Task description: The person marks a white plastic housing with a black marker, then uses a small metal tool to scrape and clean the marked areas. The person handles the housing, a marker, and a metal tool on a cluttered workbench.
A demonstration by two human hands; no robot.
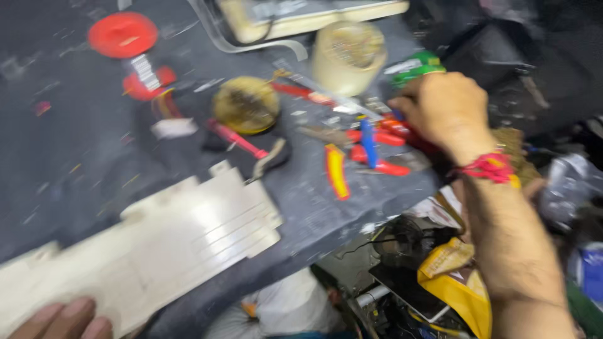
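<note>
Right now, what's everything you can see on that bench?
Cream plastic panel: one, front left of the dark worktop.
Red round lid: one, back left.
Brass-coloured round tin: one, centre.
Roll of beige tape: one, back centre.
Red-handled hand tools: several, blurred, centre right, one blue-handled.
Yellow-and-red tool handle: one, near the front edge.
Yellow bag: one, below the bench, right.
Left hand: fingers on the panel's near edge.
Right hand: red thread at the wrist, reaching among the tools; grip unclear.

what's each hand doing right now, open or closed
Left hand: fingers rest on the cream plastic panel; grip cannot be told.
Right hand: curled among the red-handled tools; hold unclear.
</note>
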